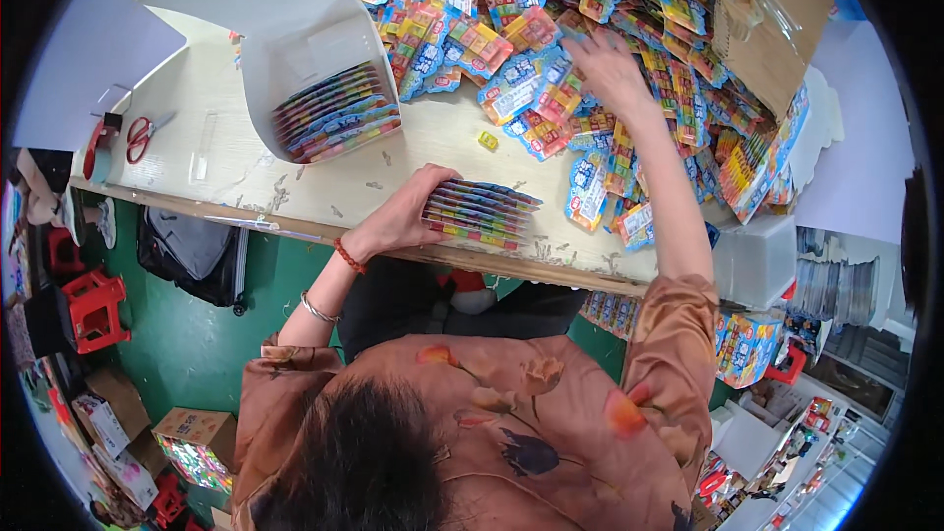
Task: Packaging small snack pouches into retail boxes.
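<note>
White box [295, 69], scissors [140, 138], cardboard carton [777, 29] around packet pile [590, 69]

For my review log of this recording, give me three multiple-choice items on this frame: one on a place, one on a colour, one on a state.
1. Where do the scissors lie?
A. on the table's far left
B. inside the white box
C. on the floor

2. What colour are the scissors' handles?
A. blue
B. red
C. yellow

3. What is the left hand doing?
A. resting empty on the table
B. holding the scissors
C. gripping a stack of packets at the table edge

Answers:
1 A: the scissors lie on the table, left of the white box.
2 B: both handle loops are red.
3 C: the left hand grips the stack of packets, while the right hand reaches into the pile of packets.
</note>
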`<state>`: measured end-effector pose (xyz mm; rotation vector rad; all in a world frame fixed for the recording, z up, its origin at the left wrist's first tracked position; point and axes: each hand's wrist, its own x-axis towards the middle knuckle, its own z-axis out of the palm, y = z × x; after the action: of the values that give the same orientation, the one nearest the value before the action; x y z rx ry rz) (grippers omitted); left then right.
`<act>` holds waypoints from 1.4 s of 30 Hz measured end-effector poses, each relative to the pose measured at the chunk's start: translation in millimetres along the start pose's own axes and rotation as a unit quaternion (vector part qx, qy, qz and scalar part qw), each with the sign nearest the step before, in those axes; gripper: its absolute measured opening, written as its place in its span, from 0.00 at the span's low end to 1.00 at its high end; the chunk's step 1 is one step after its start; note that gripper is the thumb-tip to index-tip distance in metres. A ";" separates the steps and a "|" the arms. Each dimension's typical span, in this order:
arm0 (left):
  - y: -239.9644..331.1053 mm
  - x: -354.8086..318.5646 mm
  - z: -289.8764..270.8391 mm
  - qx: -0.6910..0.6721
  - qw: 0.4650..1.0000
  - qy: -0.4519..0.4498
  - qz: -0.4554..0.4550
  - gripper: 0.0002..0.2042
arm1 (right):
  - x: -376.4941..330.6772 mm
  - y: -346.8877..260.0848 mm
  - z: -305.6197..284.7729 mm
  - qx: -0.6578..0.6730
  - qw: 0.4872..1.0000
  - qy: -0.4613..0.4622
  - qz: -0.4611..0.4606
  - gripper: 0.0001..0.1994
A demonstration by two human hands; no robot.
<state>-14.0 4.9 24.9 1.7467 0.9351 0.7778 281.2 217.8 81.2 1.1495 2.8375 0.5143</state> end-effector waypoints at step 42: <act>-4.3 -3.4 -3.1 0.040 0.998 -0.041 0.031 0.42 | -46.3 -69.3 -30.7 0.596 0.797 0.076 0.065 0.09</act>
<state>-19.3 4.3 21.5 1.8713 0.8712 0.7125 263.5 130.8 84.2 1.3687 3.1239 -1.4903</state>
